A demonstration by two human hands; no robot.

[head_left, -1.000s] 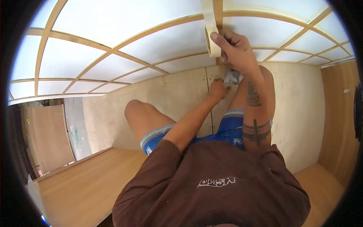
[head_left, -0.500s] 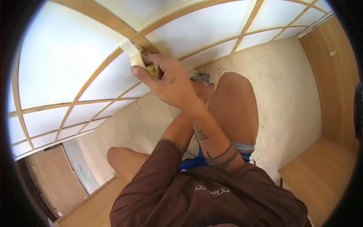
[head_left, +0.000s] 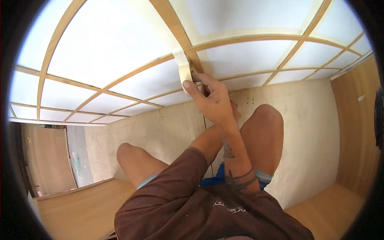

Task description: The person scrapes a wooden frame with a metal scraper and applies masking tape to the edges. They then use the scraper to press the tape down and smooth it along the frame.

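Observation:
My right hand (head_left: 214,100) is closed on a roll of masking tape, mostly hidden by the fingers. A pale strip of masking tape (head_left: 185,72) runs up from the thumb and index finger to the wooden lattice frame (head_left: 182,34). Its upper part lies along the edge of a white panel (head_left: 116,36). Behind my right wrist, my left hand (head_left: 236,111) is largely covered, its arm crossing under the right one. Its visible fingers look curled, and what they hold cannot be made out.
Light plywood floor (head_left: 304,132) stretches under my bent legs (head_left: 262,140). A wooden wall board (head_left: 356,132) stands at the right. Wooden boards (head_left: 76,204) lie at the lower left, near a brown panel (head_left: 46,158). Other panels show pale tape along their edges.
The view has shifted, so the lattice and hands sit farther right and lower. A grey flat piece by my left hand is now hidden. My right hand still grips the tape.

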